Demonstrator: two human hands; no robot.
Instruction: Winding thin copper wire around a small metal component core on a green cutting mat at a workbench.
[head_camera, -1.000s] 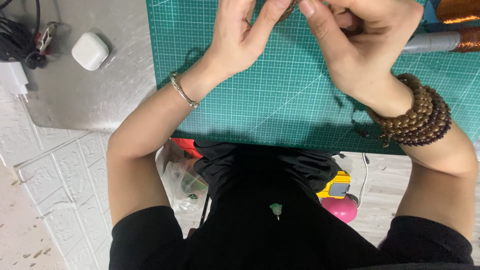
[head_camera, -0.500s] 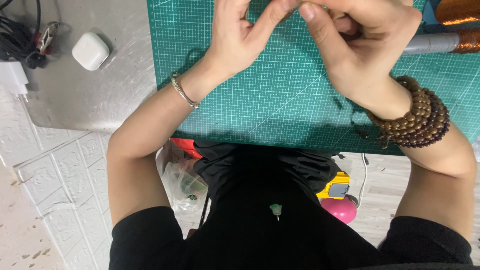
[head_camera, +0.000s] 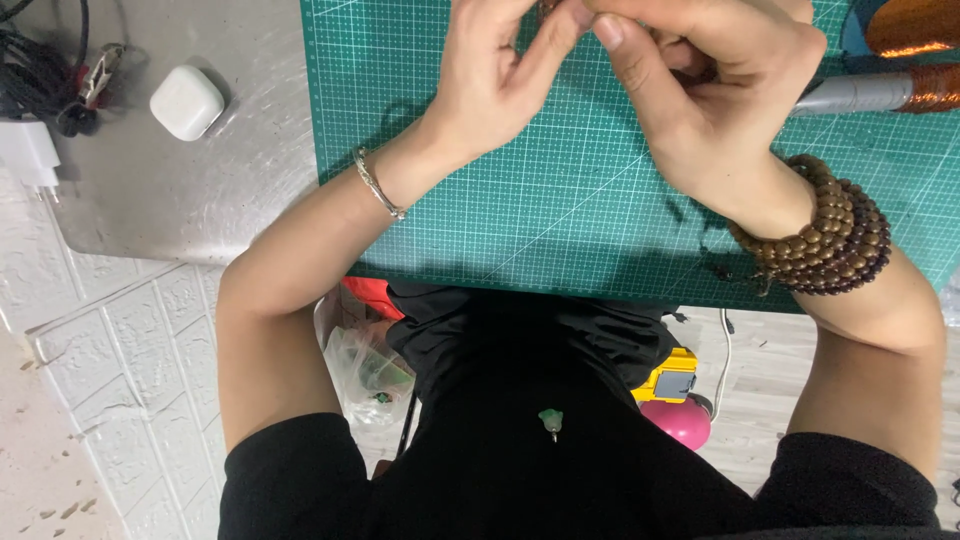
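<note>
- both thumbs and forefingers pinch together at the frame's top edge, nipping something tiny and dark; can't really tell what
- left hand (head_camera: 495, 85) and right hand (head_camera: 705, 90) hover above the green gridded cutting mat (head_camera: 560, 215)
- brown wooden bead bracelets (head_camera: 825, 235) wrap the right wrist
- white rounded earbud case (head_camera: 186, 101) sits well left on the grey metal tabletop (head_camera: 200, 200)

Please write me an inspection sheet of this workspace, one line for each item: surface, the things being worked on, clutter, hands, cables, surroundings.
Surface: green cutting mat with grid, lying on a grey metal tabletop.
Things worked on: a small item pinched between both hands at the top edge, mostly hidden.
Clutter: white earbud case; copper wire spool; grey tool with copper winding.
Hands: left hand and right hand meet fingertip to fingertip; grip cannot be judged.
Cables: black cables and white charger plug at the left.
Surroundings: white brick-pattern wall panel; pink object below the table.
</note>
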